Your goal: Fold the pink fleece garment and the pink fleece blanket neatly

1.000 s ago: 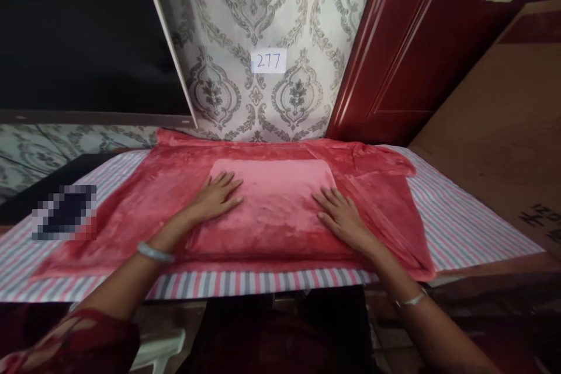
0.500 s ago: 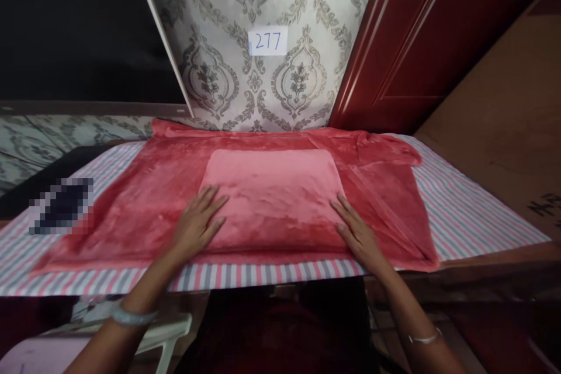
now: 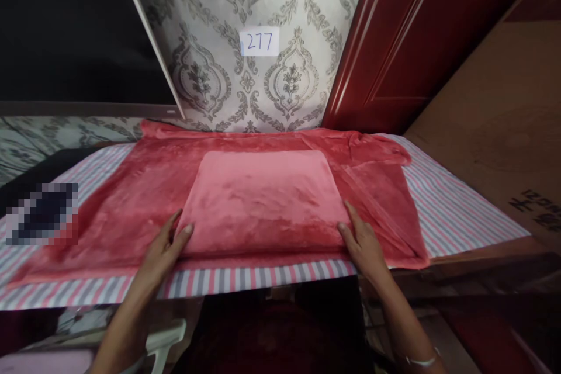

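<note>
A pink plush rectangle point(image 3: 263, 187), apparently folded cloth, lies flat on a wider spread of darker red plush fabric point(image 3: 144, 181). I cannot tell whether the two are one piece. My left hand point(image 3: 164, 248) rests at the rectangle's left edge near the front, its thumb over the edge and apart from the fingers. At the right edge is my right hand point(image 3: 366, 242), with the thumb on the rectangle and the index finger stretched along its side. The other fingers of both hands are partly hidden. Neither hand visibly lifts the fabric.
Under the fabric lies a striped cloth point(image 3: 456, 204) on a table. A dark screen point(image 3: 79, 35) stands at the back left, a red door or panel point(image 3: 381, 41) at the back right. A cardboard box point(image 3: 495, 105) stands right. A paper marked 277 point(image 3: 259, 41) is on the wall.
Both hands have gone from lying flat on the fabric to the rectangle's sides, nearer the front. The left hand has moved outward. The view has shifted slightly.
</note>
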`<state>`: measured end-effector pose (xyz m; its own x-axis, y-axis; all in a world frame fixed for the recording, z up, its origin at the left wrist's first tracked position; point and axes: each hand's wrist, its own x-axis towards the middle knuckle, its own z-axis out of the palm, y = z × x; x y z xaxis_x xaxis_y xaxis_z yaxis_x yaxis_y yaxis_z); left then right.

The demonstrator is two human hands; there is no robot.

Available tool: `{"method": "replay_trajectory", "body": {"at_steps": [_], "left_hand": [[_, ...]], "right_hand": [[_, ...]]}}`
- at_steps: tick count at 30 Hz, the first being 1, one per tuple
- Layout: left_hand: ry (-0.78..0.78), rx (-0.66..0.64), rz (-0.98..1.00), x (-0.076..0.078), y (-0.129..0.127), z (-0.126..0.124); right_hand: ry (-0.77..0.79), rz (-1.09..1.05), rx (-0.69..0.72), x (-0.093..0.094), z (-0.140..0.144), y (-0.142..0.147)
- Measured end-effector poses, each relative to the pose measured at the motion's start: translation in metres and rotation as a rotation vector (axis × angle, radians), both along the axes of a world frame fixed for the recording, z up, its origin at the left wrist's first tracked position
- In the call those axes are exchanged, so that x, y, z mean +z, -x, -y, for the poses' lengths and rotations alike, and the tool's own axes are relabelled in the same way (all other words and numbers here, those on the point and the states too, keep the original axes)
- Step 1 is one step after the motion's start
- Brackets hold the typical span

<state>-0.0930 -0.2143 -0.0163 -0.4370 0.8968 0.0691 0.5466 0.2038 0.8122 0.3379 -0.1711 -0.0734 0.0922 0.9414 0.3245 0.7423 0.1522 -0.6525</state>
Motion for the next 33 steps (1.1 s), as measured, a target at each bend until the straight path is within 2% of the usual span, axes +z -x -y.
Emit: {"method": "replay_trajectory", "body": {"at_steps": [5,8,12,15,18,21,24,29,33], "left_hand": [[0.011,0.070,0.427,0.008,-0.007,0.001],[-0.016,0.058,0.497,0.009,-0.007,0.006],[-0.067,-0.024,0.254,0.010,-0.001,0.020],[-0.102,-0.210,0.045,0.005,0.007,0.032],[-0.127,-0.361,-0.168,-0.007,0.014,0.037],[-0.176,-0.375,-0.416,-0.018,0.016,0.033],[-0.188,-0.358,-0.613,-0.021,0.016,0.026],[-0.206,-0.417,-0.819,-0.013,0.023,0.016],[-0.409,-0.397,-0.808,-0.001,0.033,0.004]], "right_hand": [[0.044,-0.219,0.008,0.003,-0.002,-0.004],[0.024,-0.317,0.040,0.005,0.000,-0.005],[-0.109,-0.218,0.144,0.007,0.014,-0.010],[-0.193,-0.024,0.247,0.005,0.027,-0.013],[-0.239,0.113,0.320,0.002,0.033,-0.012],[-0.292,0.183,0.328,-0.001,0.030,-0.007],[-0.324,0.239,0.295,-0.002,0.023,-0.003],[-0.309,0.271,0.273,-0.005,0.016,-0.007],[-0.330,0.249,0.272,0.001,0.008,-0.014]]}}
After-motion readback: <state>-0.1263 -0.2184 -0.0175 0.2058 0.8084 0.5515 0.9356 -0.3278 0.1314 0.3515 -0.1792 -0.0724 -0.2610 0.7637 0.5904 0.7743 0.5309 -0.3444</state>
